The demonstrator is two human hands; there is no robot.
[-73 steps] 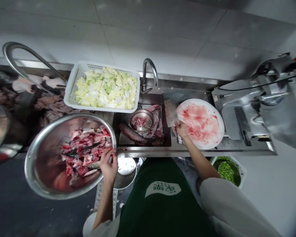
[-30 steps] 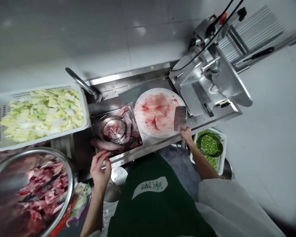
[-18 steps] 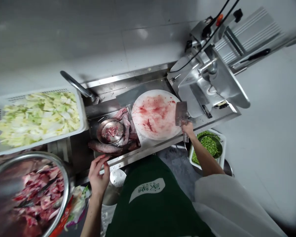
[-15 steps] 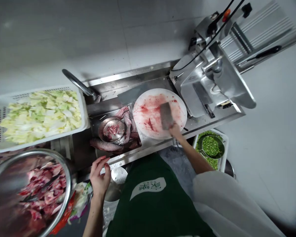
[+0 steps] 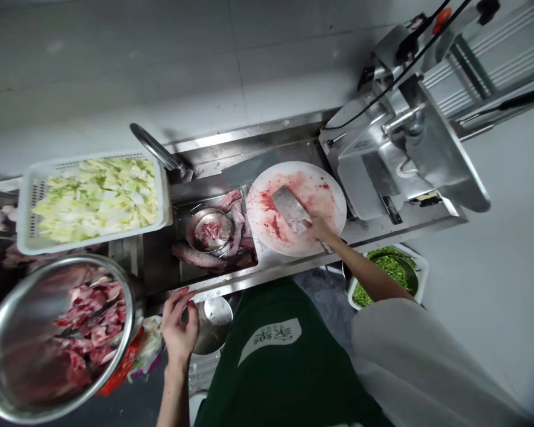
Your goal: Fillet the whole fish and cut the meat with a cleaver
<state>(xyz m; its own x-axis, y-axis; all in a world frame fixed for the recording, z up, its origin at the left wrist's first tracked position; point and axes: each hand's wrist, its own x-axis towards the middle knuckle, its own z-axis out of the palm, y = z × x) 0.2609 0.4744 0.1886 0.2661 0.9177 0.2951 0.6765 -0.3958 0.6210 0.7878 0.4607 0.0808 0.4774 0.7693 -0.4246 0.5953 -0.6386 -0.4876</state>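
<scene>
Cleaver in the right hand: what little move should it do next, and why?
Maybe a gentle scrape across the round white chopping board: red smears mark it, and the right hand already has the cleaver over it.

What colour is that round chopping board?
White, smeared with red; the round chopping board shows best in the head view.

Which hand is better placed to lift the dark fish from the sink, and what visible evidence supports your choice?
Probably the left hand: it appears to hold nothing and is nearer the dark fish. The right hand grips the cleaver over the round white board.
</scene>
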